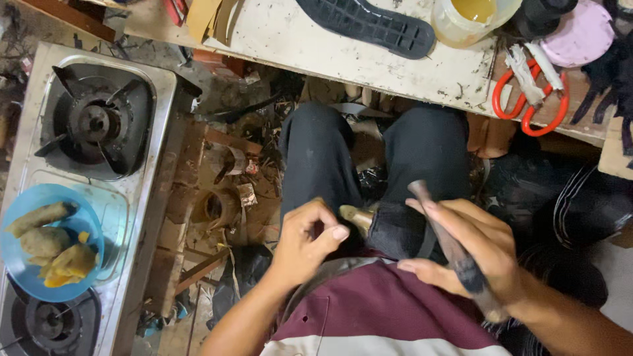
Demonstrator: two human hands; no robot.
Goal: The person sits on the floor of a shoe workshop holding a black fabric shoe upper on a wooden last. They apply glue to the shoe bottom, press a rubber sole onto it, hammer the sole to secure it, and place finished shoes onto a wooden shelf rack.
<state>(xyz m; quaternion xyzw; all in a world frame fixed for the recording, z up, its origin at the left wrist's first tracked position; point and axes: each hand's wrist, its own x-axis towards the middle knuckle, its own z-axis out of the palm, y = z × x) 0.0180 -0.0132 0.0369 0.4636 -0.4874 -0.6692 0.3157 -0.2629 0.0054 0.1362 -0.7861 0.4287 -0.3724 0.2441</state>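
The right hand (pixel 478 254) holds one long dark tool (pixel 448 247), blurred, so its kind cannot be told. Its long axis runs on a slant: the paler tip points up and toward the left of the view, above the person's dark-trousered knee, and the darker butt end runs down and to the right past the wrist. The tool lies across the palm, with the fingers partly curled under and around it and the thumb beneath, so the hand is closed loosely on it rather than clenched.

The left hand (pixel 306 240) sits just to the left of the tool, apart from it, over the lap. Its fingers are curled in with the thumb pressed toward the forefinger; whether it pinches anything cannot be told. Between the two hands a single small brass-coloured pointed piece (pixel 356 216) shows, lying close to the left fingertips and just beside the dark cloth at the right knee.

On the counter (pixel 316 46) above the knees lie one black shoe sole (pixel 369 25), one pair of orange-handled scissors (pixel 531 99) and one clear jar of yellowish liquid (pixel 471 18). At the left stands one steel gas stove (pixel 79 198) with two burners; one blue plate (pixel 46 244) of fried food rests on it between them.
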